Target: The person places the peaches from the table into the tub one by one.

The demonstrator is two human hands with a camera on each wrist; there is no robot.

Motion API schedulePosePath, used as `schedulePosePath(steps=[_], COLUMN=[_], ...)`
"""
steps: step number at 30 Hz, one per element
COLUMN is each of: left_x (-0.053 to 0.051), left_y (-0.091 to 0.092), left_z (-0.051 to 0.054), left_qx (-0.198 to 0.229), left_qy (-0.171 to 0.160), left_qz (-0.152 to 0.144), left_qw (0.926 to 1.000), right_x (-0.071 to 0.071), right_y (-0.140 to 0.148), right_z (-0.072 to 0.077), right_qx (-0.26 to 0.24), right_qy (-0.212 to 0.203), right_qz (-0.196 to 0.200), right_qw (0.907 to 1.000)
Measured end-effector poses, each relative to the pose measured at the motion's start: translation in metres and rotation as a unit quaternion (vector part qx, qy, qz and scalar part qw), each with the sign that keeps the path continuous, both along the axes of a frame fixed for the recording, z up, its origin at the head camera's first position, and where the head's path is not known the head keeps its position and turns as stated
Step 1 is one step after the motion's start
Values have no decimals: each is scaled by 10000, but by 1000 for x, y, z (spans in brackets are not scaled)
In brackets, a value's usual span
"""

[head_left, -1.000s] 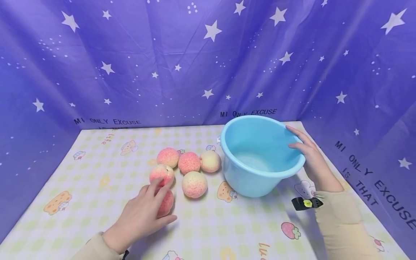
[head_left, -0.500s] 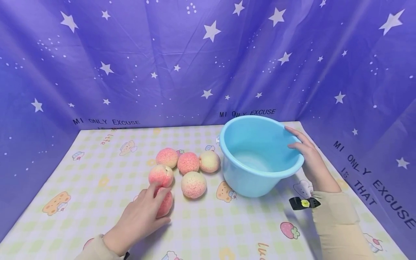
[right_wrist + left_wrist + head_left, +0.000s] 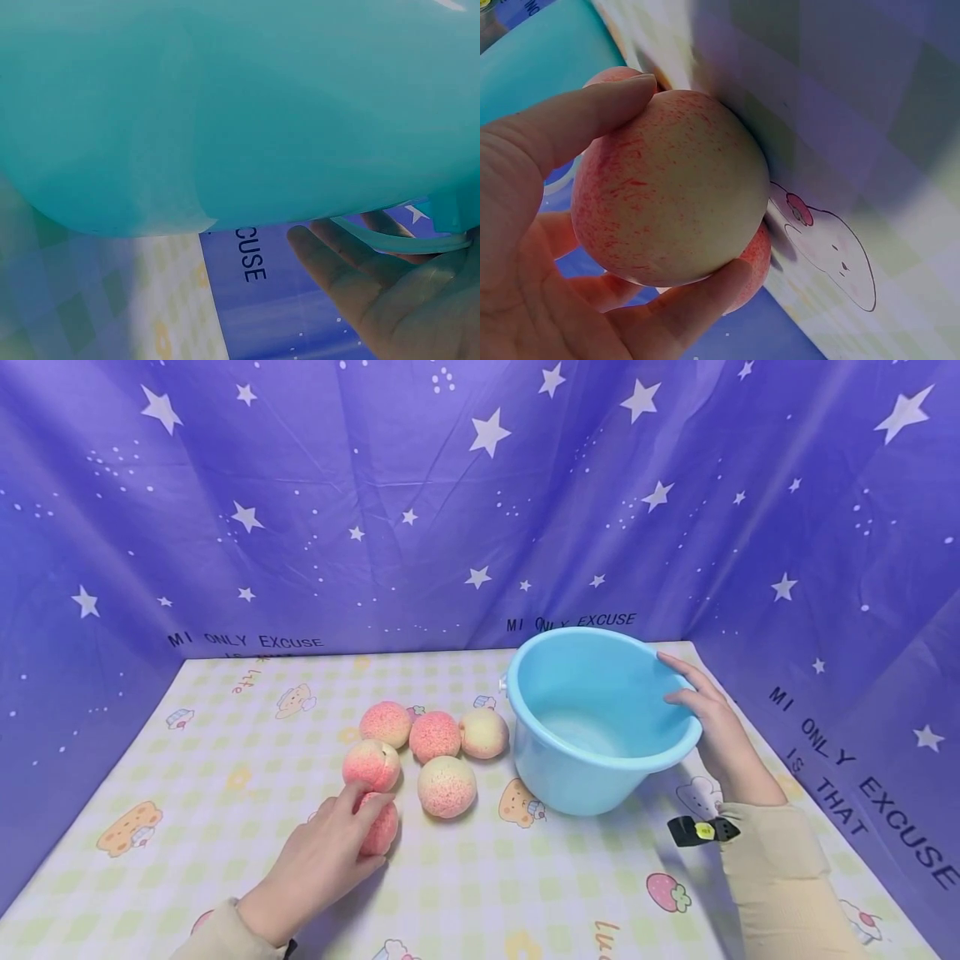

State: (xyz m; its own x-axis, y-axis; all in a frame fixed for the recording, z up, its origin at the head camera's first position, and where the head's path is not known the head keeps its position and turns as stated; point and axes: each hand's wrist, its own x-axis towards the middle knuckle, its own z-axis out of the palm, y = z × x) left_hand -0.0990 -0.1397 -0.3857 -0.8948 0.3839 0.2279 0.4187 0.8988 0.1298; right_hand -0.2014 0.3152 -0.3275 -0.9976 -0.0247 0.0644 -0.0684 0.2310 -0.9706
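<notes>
My left hand (image 3: 318, 860) grips the nearest peach (image 3: 380, 827), a pink and cream one that sits on the cloth. In the left wrist view, thumb and fingers lie on opposite sides of this peach (image 3: 675, 187). Just beyond it sits another peach (image 3: 371, 764), close to my fingertips. My right hand (image 3: 720, 739) holds the right rim of a light blue bucket (image 3: 585, 785), which stands upright with its mouth towards me. Seen from the right wrist, fingers (image 3: 337, 262) lie outside the bucket wall by its handle (image 3: 405, 244).
Between my left hand and the bucket lie more peaches: a speckled cream one (image 3: 447, 787), a pink one (image 3: 435, 737), a pale one (image 3: 484, 732) and one at the back (image 3: 386, 724). A checked cloth (image 3: 225, 735) covers the table. Purple star curtains (image 3: 420, 485) surround it.
My left hand has drawn back slightly from the second peach, and its thumb has closed in against the nearest one. The right hand and bucket stay about where they were.
</notes>
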Motion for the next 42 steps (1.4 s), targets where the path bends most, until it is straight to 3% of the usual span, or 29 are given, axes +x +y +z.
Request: schedulePosePath(steps=[13, 31, 42], left_x=[-4, -11, -21], left_y=[0, 6, 12], left_z=[6, 26, 44], left_qx=[111, 196, 235], left_qy=[-34, 482, 411], left_qz=[-15, -181, -284], left_qw=[9999, 9985, 9985], right_x=[0, -1, -1], right_y=[0, 2, 3], right_z=[0, -1, -2], right_qx=[34, 41, -6], right_qy=[6, 26, 33], right_qz=[2, 52, 92], right_qw=[10000, 10000, 10000])
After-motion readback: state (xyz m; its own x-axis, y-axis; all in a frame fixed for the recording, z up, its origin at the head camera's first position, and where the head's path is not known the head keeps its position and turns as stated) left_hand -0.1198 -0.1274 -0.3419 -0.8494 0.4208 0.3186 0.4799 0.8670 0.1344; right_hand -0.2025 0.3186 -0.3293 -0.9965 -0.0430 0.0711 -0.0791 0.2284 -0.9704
